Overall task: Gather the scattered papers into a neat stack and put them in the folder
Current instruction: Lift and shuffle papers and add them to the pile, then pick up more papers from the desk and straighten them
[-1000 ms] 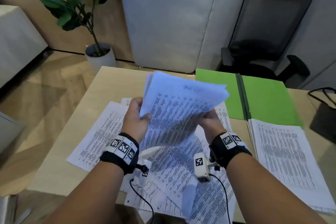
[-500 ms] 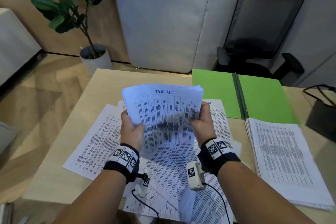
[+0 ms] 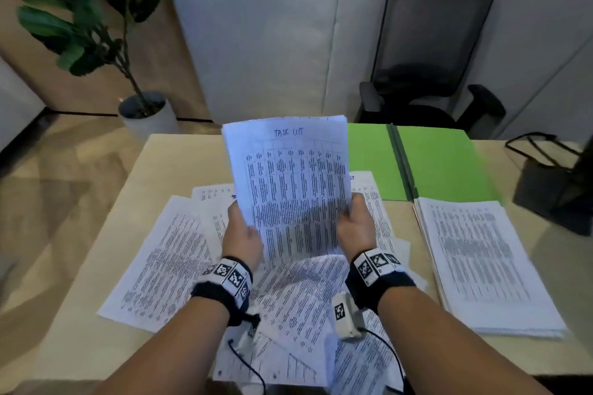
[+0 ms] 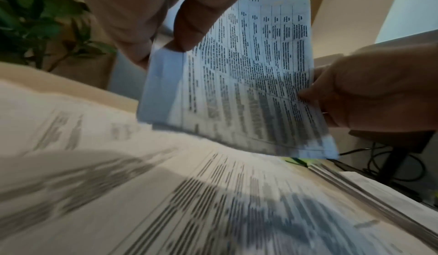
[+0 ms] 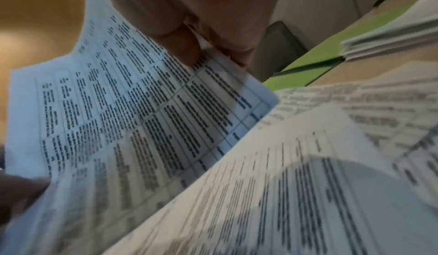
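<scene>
Holding a sheaf of papers (image 3: 288,183) upright above the bench (image 3: 96,314), both hands on its lower half. Left hand (image 3: 240,234) grasps the left edge, thumb on the printed front; right hand (image 3: 354,228) grasps the right edge, thumb on the front and fingers (image 5: 237,53) behind. Top sheet is a printed table with a handwritten heading. Sheaf edges look roughly lined up, and its bottom edge hangs just above the loose sheets.

Scattered papers (image 3: 167,266) lie under and around the hands, overlapping at mixed angles, spread from bench centre toward the near edge. Neat stack (image 3: 481,266) of printed sheets sits on the right, well apart from the hands. Green folder (image 3: 442,163) lies open and flat at the far right of the bench, its near edge touching or just under the stack's far end.

Beyond the bench: black office chair (image 3: 433,51) behind the folder, potted plant (image 3: 96,35) on the floor at far left, dark bag (image 3: 552,189) at the right edge.
</scene>
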Demonstrator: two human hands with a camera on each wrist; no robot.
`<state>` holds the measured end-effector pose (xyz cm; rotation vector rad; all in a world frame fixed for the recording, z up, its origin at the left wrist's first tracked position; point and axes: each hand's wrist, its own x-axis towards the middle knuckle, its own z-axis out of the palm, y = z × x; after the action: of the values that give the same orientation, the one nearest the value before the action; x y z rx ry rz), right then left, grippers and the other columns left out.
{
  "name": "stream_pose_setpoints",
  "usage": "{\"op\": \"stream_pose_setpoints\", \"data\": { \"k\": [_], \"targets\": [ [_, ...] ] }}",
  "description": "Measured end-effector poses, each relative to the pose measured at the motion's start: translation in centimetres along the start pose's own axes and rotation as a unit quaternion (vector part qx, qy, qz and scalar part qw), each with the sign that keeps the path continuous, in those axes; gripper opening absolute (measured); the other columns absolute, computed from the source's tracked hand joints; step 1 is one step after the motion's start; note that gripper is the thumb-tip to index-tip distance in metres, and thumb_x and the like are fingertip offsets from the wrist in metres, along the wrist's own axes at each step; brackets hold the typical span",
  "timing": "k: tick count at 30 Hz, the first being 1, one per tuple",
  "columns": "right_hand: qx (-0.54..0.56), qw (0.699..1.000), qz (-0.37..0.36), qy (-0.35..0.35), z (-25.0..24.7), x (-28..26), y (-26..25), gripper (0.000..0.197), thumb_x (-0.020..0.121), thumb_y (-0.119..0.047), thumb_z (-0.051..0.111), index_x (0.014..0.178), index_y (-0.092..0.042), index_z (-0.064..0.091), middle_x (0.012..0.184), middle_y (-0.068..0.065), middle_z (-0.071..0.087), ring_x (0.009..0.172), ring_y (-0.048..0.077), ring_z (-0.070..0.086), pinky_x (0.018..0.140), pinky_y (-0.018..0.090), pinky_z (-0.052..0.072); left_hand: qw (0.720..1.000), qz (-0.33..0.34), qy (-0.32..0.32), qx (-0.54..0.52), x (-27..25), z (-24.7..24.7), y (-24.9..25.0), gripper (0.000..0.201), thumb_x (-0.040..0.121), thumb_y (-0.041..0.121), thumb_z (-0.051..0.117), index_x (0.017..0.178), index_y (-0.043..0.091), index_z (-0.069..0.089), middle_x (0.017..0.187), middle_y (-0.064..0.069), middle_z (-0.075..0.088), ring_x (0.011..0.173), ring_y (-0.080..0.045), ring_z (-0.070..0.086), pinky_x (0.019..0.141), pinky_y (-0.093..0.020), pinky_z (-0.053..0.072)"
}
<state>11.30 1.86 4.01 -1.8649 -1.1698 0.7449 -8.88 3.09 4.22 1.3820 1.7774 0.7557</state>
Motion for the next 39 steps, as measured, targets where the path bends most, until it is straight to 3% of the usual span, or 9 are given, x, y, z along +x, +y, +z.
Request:
{"op": "stream_pose_setpoints", "data": {
  "k": [3,7,11,16,21,26,29,33,39],
  "targets": [
    [-0.022,0.999,0.031,0.029,-2.8,0.8,1.6,0.041,0.086,0.005,0.036,0.118,-0.018,0.046,0.092,0.001,0.056,0.075,0.021,0.053,0.066,0.027,0.040,0.998,0.030,-0.053,0.006,-0.5,1.6,2.9,0.080,0.094,-0.003,0.041,0.150,0.037,0.000,0.146,-0.008,0.040,0.088,-0.015,0.059,0.058,-0.016,0.042],
    [-0.014,0.994,0.100,0.052,-7.4,0.6,6.9,0.062,0.080,0.008,0.027,0.127,-0.027,0.048,0.109,0.003,0.062,0.092,0.026,0.062,0.086,0.043,0.054,0.991,0.056,-0.124,0.009,-3.1,6.8,4.9,0.081,0.091,-0.006,0.048,0.146,0.042,0.014,0.156,0.001,0.025,0.136,-0.022,0.038,0.102,-0.034,0.043],
    [-0.065,0.982,0.155,0.088,-14.1,-0.3,12.4,0.066,0.084,0.010,0.031,0.141,-0.020,0.041,0.142,0.001,0.044,0.124,0.026,0.048,0.106,0.037,0.040,0.975,0.093,-0.195,0.045,-6.0,13.8,6.0,0.055,0.089,0.000,0.052,0.134,0.030,0.046,0.145,0.005,0.039,0.122,-0.021,0.051,0.103,-0.040,0.045],
    [-0.094,0.973,0.170,0.125,-22.2,-0.4,17.9,0.063,0.086,0.009,0.035,0.142,-0.019,0.043,0.143,0.008,0.045,0.127,0.028,0.047,0.104,0.031,0.036,0.954,0.108,-0.272,0.060,-9.6,21.7,8.5,0.054,0.088,0.000,0.055,0.134,0.029,0.049,0.136,0.005,0.047,0.114,-0.035,0.057,0.094,-0.045,0.051],
    [-0.136,0.969,0.167,0.119,-27.0,0.5,21.6,0.064,0.085,0.010,0.034,0.143,-0.016,0.043,0.136,0.014,0.044,0.115,0.032,0.051,0.095,0.029,0.040,0.949,0.128,-0.265,0.114,-10.9,27.3,9.5,0.044,0.088,0.013,0.064,0.128,0.026,0.053,0.131,0.005,0.046,0.086,-0.015,0.061,0.086,-0.028,0.052],
    [-0.167,0.971,0.148,0.086,-28.3,0.8,24.3,0.078,0.078,0.012,0.033,0.146,-0.026,0.036,0.126,0.009,0.040,0.103,0.031,0.055,0.091,0.031,0.043,0.943,0.123,-0.266,0.156,-10.9,30.4,9.6,0.047,0.088,0.014,0.064,0.133,0.022,0.053,0.135,0.001,0.044,0.108,-0.017,0.057,0.098,-0.025,0.045],
    [-0.190,0.970,0.129,0.075,-28.3,1.2,25.9,0.065,0.081,0.009,0.041,0.137,-0.022,0.051,0.120,0.006,0.040,0.106,0.031,0.055,0.096,0.027,0.041,0.933,0.138,-0.269,0.194,-10.8,31.3,9.2,0.050,0.087,0.013,0.062,0.135,0.020,0.051,0.135,-0.001,0.044,0.120,-0.019,0.050,0.102,-0.024,0.037],
    [-0.332,0.934,0.110,0.068,-27.8,1.0,25.9,0.054,0.076,-0.002,0.056,0.125,-0.025,0.060,0.136,0.005,0.042,0.117,0.032,0.044,0.100,0.038,0.039,0.938,0.116,-0.272,0.180,-10.6,31.9,8.4,0.051,0.084,0.012,0.066,0.133,0.020,0.053,0.133,-0.001,0.038,0.111,-0.017,0.054,0.096,-0.015,0.039],
    [-0.347,0.934,0.075,0.044,-25.6,1.0,23.8,0.054,0.071,0.005,0.053,0.117,-0.020,0.064,0.140,0.001,0.043,0.124,0.028,0.038,0.100,0.042,0.034,0.950,0.113,-0.246,0.153,-10.1,31.2,8.2,0.044,0.088,0.015,0.061,0.131,0.019,0.053,0.134,-0.002,0.038,0.109,-0.018,0.057,0.098,-0.028,0.047]
  ]
}}
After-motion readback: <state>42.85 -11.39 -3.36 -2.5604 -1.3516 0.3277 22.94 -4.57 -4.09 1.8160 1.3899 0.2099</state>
